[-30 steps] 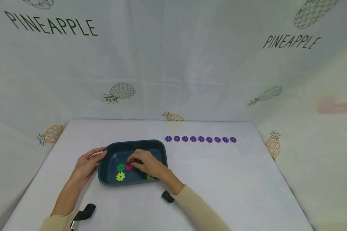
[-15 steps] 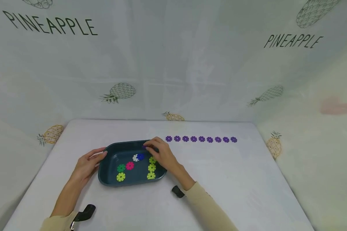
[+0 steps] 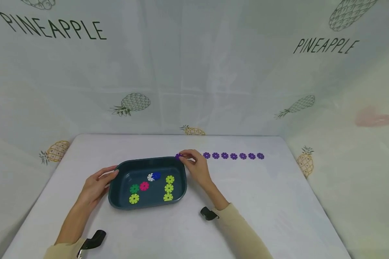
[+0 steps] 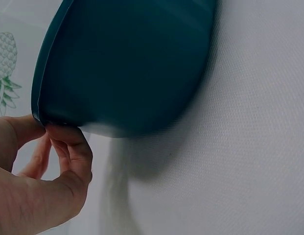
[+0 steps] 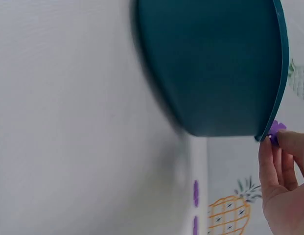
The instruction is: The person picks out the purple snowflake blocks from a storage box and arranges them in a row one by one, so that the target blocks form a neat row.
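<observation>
A purple flower-shaped disc (image 3: 178, 156) is pinched between the thumb and fingers of my right hand (image 3: 197, 167), at the back right corner of the dark teal tray (image 3: 142, 207). The right wrist view shows that purple disc (image 5: 276, 128) right by the tray's rim. My left hand (image 3: 95, 187) grips the tray's left end, its thumb and fingers pinching the rim in the left wrist view. To the right, a row of purple flower discs (image 3: 233, 156) lies along the back of the table, partly hidden by my right hand.
Inside the tray lie yellow-green discs (image 3: 169, 188), a green disc (image 3: 134, 189), a pink disc (image 3: 144, 186), and a white disc (image 3: 150, 177) overlapped by a blue disc (image 3: 156, 176). Behind the white table (image 3: 262, 216) hangs a pineapple-print curtain (image 3: 214, 79).
My right hand has lifted the purple disc out of the tray's middle and carried it right and back, past the back rim beside the row. My left hand stays on the tray.
</observation>
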{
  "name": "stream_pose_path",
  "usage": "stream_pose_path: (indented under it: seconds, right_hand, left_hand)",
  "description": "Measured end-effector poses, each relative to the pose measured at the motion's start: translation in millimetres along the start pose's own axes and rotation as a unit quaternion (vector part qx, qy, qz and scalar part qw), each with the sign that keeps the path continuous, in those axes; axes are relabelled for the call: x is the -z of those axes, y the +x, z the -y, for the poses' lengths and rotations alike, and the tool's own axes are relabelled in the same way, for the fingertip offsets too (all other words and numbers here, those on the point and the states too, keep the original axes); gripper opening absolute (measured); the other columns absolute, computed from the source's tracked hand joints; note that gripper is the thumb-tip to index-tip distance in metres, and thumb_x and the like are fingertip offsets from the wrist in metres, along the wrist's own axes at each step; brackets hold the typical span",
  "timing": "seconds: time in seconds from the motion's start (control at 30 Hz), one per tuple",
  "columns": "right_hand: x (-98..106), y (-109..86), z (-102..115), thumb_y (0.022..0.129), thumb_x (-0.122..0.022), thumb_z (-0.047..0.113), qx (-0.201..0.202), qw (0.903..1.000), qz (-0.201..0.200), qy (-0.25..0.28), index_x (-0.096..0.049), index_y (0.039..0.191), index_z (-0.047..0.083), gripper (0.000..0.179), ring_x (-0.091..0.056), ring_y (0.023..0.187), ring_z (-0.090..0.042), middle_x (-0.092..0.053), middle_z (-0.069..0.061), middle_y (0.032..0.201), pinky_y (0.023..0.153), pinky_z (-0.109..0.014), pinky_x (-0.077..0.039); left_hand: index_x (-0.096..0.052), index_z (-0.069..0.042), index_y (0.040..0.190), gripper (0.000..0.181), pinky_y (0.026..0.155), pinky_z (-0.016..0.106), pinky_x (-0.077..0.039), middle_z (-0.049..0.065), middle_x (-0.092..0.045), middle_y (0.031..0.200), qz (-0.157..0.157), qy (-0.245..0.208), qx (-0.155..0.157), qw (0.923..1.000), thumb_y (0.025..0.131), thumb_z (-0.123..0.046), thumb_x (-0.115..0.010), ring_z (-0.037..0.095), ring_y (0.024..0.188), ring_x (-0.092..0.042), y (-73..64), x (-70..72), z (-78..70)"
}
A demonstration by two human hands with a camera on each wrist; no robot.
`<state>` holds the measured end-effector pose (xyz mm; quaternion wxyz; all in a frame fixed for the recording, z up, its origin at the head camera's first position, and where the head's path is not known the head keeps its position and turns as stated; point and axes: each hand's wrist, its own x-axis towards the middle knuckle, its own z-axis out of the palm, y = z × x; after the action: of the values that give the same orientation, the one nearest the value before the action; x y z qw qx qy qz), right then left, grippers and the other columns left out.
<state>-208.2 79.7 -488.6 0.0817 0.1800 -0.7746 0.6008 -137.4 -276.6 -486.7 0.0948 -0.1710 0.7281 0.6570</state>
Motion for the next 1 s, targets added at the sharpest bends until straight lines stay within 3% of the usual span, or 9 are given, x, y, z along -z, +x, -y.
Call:
stream_pose_path:
  seconds: [0.4,0.73,1.0]
  right_hand:
    - [32.9,-3.7,-21.6,0.096,-0.069,-0.003,-0.047,0.9971,-0.043,0.043,-0.066,0.120,-0.010,0.025,-0.065,0.105,-0.041,-0.067,-0.027,0.115,0.089,-0.019,-0.053]
    - [70.9,-4.5,-28.1,0.096,-0.073,0.008,-0.083,0.9910,-0.095,0.046,-0.071,0.119,0.000,0.024,-0.066,0.097,-0.019,-0.067,-0.018,0.110,0.086,-0.021,-0.054]
    - [104.9,-5.3,-32.2,0.096,-0.073,0.005,-0.139,0.9746,-0.140,0.106,-0.067,0.123,-0.003,0.028,-0.066,0.097,-0.016,-0.065,-0.009,0.109,0.089,-0.025,-0.055]
  left_hand:
    - [-0.064,-0.023,0.134,0.048,0.077,0.021,-0.052,-0.021,-0.070,0.101,-0.001,-0.007,-0.002,1.0000,0.093,-0.046,-0.075,0.002,0.092,-0.063,-3.3,0.3,-1.4]
    - [-0.062,-0.022,0.137,0.052,0.077,0.021,-0.051,-0.020,-0.070,0.102,-0.002,-0.001,-0.001,1.0000,0.093,-0.047,-0.074,0.003,0.093,-0.062,-2.3,0.7,1.2]
    - [-0.062,-0.021,0.135,0.051,0.078,0.021,-0.051,-0.021,-0.070,0.099,-0.002,0.001,-0.007,1.0000,0.093,-0.047,-0.074,0.002,0.093,-0.062,-1.7,-0.9,-0.9]
